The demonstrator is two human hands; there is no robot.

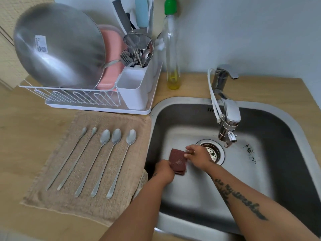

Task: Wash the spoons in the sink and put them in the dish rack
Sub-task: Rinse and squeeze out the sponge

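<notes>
Several long-handled steel spoons [116, 137] lie side by side on a beige towel [52, 197] left of the sink [191, 192]. Both my hands are down in the sink basin. My left hand [164, 170] grips the lower left part of a dark red scrub pad [177, 160]. My right hand [198, 156] pinches the pad's right edge with its fingertips. No spoon shows in either hand. The white dish rack [97, 108] stands behind the towel, and its white cutlery holder [133, 91] has forks and spoons in the rear compartment.
A large steel pan [59, 46] and a pink tray [111, 66] lean in the rack. A glass oil bottle [172, 58] stands by the wall. The faucet [229, 115] hangs over the sink above the drain [213, 152]. Dark specks [251, 153] lie on the sink floor.
</notes>
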